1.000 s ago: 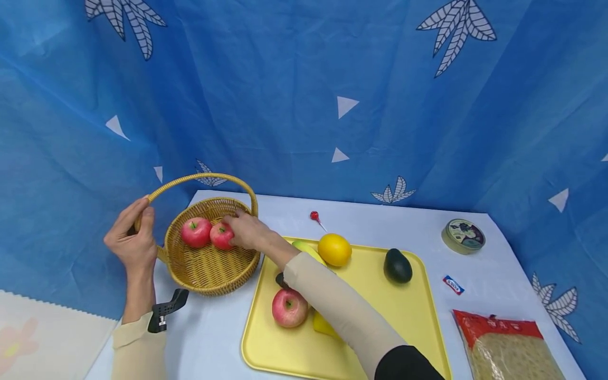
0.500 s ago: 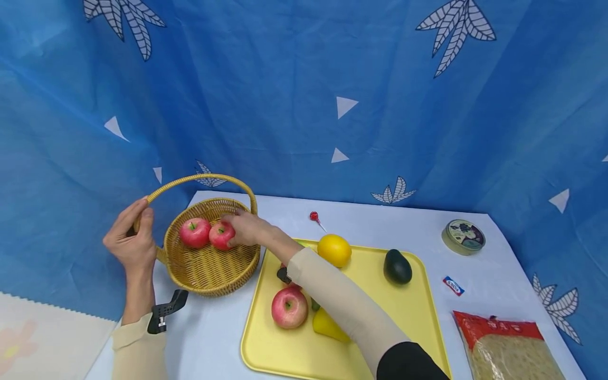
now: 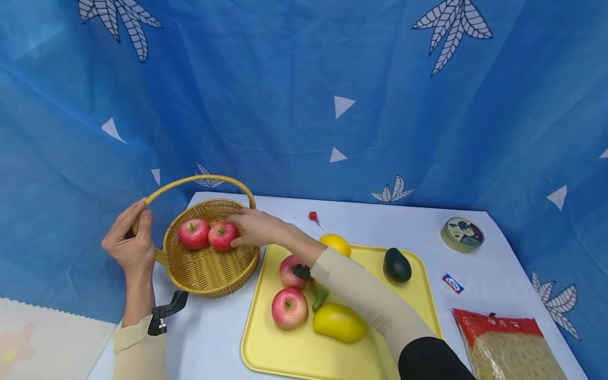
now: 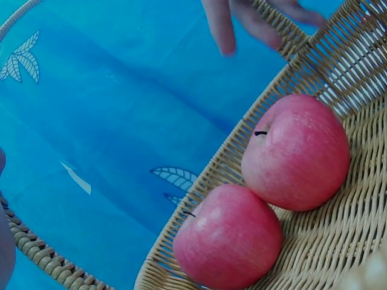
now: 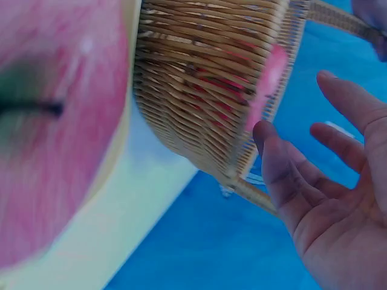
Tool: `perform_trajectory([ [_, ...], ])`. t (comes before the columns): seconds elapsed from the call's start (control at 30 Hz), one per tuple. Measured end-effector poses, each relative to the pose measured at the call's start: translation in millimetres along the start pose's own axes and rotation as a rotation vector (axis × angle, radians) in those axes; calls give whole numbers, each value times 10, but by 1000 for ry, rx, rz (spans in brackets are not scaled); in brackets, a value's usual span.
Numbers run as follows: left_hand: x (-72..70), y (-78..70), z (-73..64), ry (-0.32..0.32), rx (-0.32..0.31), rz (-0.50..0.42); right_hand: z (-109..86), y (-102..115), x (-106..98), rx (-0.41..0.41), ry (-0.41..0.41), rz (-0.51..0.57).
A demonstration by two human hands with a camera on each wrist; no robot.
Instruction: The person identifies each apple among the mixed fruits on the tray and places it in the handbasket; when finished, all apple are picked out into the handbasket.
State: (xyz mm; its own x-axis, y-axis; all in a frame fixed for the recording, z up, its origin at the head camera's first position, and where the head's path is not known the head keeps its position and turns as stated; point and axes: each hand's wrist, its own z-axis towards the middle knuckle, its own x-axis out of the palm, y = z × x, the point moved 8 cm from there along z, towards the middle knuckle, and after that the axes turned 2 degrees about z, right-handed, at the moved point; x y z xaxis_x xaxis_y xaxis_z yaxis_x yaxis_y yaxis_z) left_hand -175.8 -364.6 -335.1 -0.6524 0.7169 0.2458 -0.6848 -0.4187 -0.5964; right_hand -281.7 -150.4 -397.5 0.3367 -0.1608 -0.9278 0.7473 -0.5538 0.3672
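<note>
My left hand (image 3: 130,240) grips the arched handle (image 3: 204,179) of a wicker basket (image 3: 214,277). Inside, two red apples lie side by side: the left apple (image 3: 193,234) and the right apple (image 3: 223,236). In the left wrist view, the apples touch each other near the basket wall. My right hand (image 3: 260,228) is over the basket's right rim, close to the right apple. The right wrist view shows that hand (image 5: 344,199) with its fingers spread, holding nothing. Whether a fingertip still touches the apple I cannot tell.
A yellow tray (image 3: 271,353) carries two apples (image 3: 290,307), a mango-like yellow fruit (image 3: 339,323), a lemon (image 3: 335,244), a partly hidden green item (image 3: 320,295) and an avocado (image 3: 397,265). Around it lie a lollipop (image 3: 313,216), a round tin (image 3: 462,235), a small wrapped candy (image 3: 453,283) and a plastic bag (image 3: 510,345).
My right hand has loosened from the right apple and drawn back slightly to the right. Its forearm has shifted right, uncovering more fruit on the tray. The left hand stays on the handle.
</note>
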Motion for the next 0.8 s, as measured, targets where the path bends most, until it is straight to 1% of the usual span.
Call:
perform_trajectory([
  [0.13,-13,2,-3,-5,0,-13,-204,32,-135,-65,-19,17],
  [0.23,-15,3,-4,-7,-2,-20,-390,29,-200,-101,-30,30],
  [0.4,5,2,-5,-11,4,-31,-728,-20,-262,-131,-33,105],
  [0.5,15,-3,-3,-16,10,-38,-920,-57,-247,-142,-24,144],
  [0.6,12,2,2,-25,15,-57,-1074,-83,-194,-151,-16,159],
  [0.7,6,14,10,-30,17,-73,-1187,-92,-107,-156,7,183],
  [0.8,4,24,15,-32,12,-88,-1271,-89,-5,-166,37,183],
])
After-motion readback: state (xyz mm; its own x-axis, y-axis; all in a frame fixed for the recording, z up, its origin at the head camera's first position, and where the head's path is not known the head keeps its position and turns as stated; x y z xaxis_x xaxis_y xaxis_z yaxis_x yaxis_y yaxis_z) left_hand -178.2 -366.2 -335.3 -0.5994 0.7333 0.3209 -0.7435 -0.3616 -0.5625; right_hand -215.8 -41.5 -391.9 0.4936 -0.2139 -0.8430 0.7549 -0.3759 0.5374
